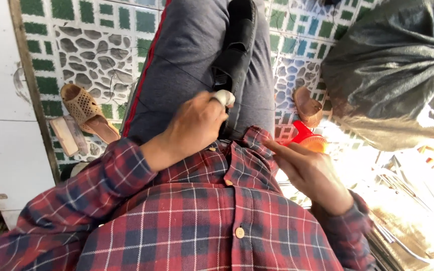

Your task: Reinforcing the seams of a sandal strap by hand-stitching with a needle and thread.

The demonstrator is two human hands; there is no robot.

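Your left hand is curled nearly closed, its fingertips pinching a small white wad that rests against the black shoe lying along your lap. The wad sits at the near end of that shoe, right at the top of your hand. Your right hand holds nothing you can see; its fingers are loosely stretched and point left toward your shirt front, just off the hem of the red plaid shirt.

Room to move is tight. Your grey trouser leg with its red side stripe fills the middle, and the shoe takes up its right edge. To the left, a wooden frame edge runs from far to near beside a white wall, closing off that side. To the right, a big dark plastic sack crowds the far right corner, with bright washed-out metal parts below it that you cannot make out. The open floor of green patterned tiles shows only in strips either side of your leg.

Counted: one black shoe, one white wad, two tan sandals (one left of your leg, one right), one wood block touching the left sandal, one red object past your right fingers, one sack.
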